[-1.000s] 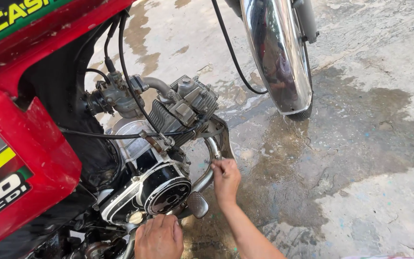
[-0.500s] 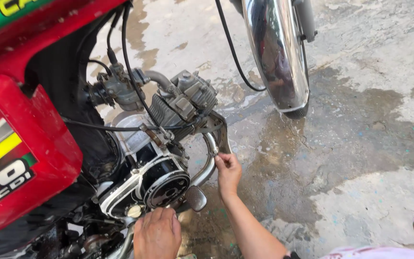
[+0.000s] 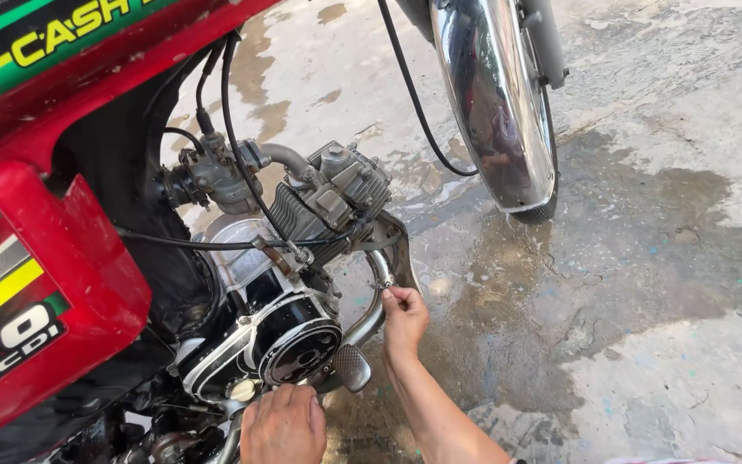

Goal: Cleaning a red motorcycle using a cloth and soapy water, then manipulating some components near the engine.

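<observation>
Lower centre of frame: right hand (image 3: 404,316) pinches a small nut (image 3: 382,284) on the chrome exhaust pipe (image 3: 377,314); left hand (image 3: 283,424) grips beneath the engine (image 3: 289,339).

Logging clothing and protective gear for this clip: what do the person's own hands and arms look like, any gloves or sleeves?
Both are bare. The left hand wears no glove, and no ring shows. The right hand is also ungloved, its forearm uncovered to the frame edge: no sleeve, watch or wristband visible.
</observation>
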